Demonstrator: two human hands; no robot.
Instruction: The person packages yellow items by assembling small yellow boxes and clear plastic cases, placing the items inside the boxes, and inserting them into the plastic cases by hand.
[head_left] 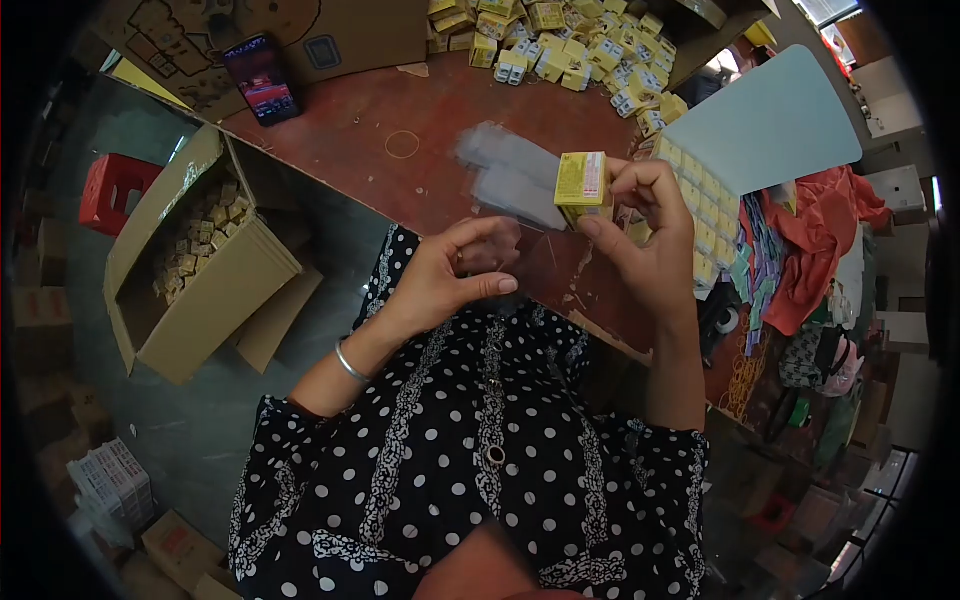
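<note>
My right hand (648, 225) pinches a small yellow printed box (582, 185) between thumb and fingers, above the red tabletop (360, 130). To its left, my left hand (455, 268) is held with fingers curved and the thumb apart. Its fingertips are slightly blurred, and I see nothing held in it. Clear plastic bags (508, 168) lie flat on the table behind both hands. Right beside my right wrist stands a carton of yellow boxes in rows (712, 205), its pale lid flap (775, 125) raised.
A heap of small yellow boxes (575, 50) lies at the back. A phone (262, 80) leans on a cardboard box (370, 40). Left of the table, an open carton (215, 290) holds small pieces. At right are a red plastic bag (825, 245) and rubber bands (745, 380).
</note>
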